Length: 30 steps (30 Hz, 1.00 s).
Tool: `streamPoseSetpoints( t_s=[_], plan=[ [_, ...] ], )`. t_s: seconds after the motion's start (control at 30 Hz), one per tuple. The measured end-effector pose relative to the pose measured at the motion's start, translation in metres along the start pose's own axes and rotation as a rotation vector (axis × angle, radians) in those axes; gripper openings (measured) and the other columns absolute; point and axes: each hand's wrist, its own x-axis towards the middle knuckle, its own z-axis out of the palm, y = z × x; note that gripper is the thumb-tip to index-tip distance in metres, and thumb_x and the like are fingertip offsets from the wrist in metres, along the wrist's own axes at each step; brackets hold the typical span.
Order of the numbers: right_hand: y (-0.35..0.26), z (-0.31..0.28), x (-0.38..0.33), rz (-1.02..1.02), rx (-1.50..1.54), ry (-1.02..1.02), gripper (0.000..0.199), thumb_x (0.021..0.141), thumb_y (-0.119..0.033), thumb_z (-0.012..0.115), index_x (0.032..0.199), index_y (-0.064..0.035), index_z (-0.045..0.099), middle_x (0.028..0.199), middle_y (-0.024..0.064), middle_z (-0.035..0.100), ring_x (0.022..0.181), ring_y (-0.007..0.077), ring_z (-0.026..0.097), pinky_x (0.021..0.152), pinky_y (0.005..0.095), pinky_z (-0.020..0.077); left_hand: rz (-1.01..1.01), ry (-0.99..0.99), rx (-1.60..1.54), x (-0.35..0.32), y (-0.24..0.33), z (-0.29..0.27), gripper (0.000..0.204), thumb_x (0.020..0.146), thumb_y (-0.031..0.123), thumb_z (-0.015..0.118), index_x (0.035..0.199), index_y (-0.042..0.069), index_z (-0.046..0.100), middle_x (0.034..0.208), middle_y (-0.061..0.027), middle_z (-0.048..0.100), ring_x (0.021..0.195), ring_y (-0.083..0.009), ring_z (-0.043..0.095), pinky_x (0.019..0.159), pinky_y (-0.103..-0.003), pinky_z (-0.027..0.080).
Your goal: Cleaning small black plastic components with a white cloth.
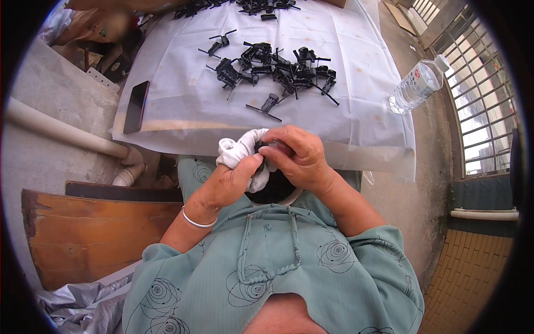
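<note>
Fingers of the right hand pinch a small black part against a white cloth, which the left hand clasps in closed fingers, both held over the lap before a table edge. A clear plastic bottle with a white label lies on the concrete at right. A dark phone rests on the white table cover, near a scattered heap of black clips.
</note>
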Motion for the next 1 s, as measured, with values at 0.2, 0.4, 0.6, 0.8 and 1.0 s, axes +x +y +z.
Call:
streamPoseSetpoints(
  t_s=[0.2, 0.4, 0.6, 0.8, 1.0],
  plan=[
    [-0.004, 0.000, -0.007, 0.251, 0.093, -0.032, 0.011, 0.084, -0.012, 0.060, 0.086, -0.0026, 0.055, 0.066, 0.0049, 0.051, 0.055, 0.0110, 0.041, 0.053, 0.0249, 0.0394, 0.065, 0.099, -0.094, 0.000, -0.002, 0.000, 0.027, 0.085, 0.006, 0.041, 0.111, 0.001, 0.043, 0.084, -0.0011, 0.049, 0.061, -0.0037, 0.039, 0.052, -0.017, 0.033],
    [-0.003, -0.005, -0.003, 0.372, 0.130, -0.301, 0.018, 0.090, -0.015, 0.050, 0.081, -0.0004, 0.054, 0.063, 0.0077, 0.051, 0.059, 0.0139, 0.044, 0.056, 0.0283, 0.0414, 0.265, 0.242, 0.506, 0.005, -0.007, 0.003, 0.024, 0.082, 0.005, 0.043, 0.105, 0.001, 0.046, 0.085, -0.0060, 0.052, 0.068, -0.0125, 0.047, 0.060, -0.025, 0.042],
    [0.009, 0.016, -0.015, 0.334, 0.083, -0.188, 0.020, 0.091, -0.015, 0.049, 0.078, -0.0001, 0.053, 0.062, 0.0074, 0.049, 0.058, 0.0127, 0.043, 0.056, 0.0279, 0.0408, 0.382, 0.256, 0.896, 0.008, -0.010, 0.005, 0.024, 0.078, 0.004, 0.043, 0.101, -0.002, 0.046, 0.081, -0.0173, 0.053, 0.073, -0.0300, 0.054, 0.070, -0.034, 0.045],
    [0.017, 0.001, -0.015, 0.430, 0.191, -0.211, 0.022, 0.090, -0.018, 0.052, 0.077, -0.0003, 0.053, 0.060, 0.0029, 0.044, 0.057, 0.0091, 0.040, 0.053, 0.0273, 0.0383, 0.153, 0.250, 0.660, 0.001, 0.006, 0.009, 0.030, 0.079, 0.004, 0.052, 0.107, -0.002, 0.047, 0.088, -0.0185, 0.057, 0.076, -0.0310, 0.058, 0.070, -0.034, 0.048],
    [-0.001, 0.003, -0.003, 0.478, 0.050, -0.222, 0.024, 0.079, -0.019, 0.065, 0.090, -0.0018, 0.054, 0.059, -0.0029, 0.041, 0.056, 0.0062, 0.036, 0.050, 0.0232, 0.0337, 0.283, 0.330, 1.029, 0.001, -0.008, 0.002, 0.026, 0.077, 0.003, 0.057, 0.102, -0.002, 0.051, 0.095, -0.0197, 0.059, 0.083, -0.0292, 0.062, 0.071, -0.033, 0.050]
  ],
)
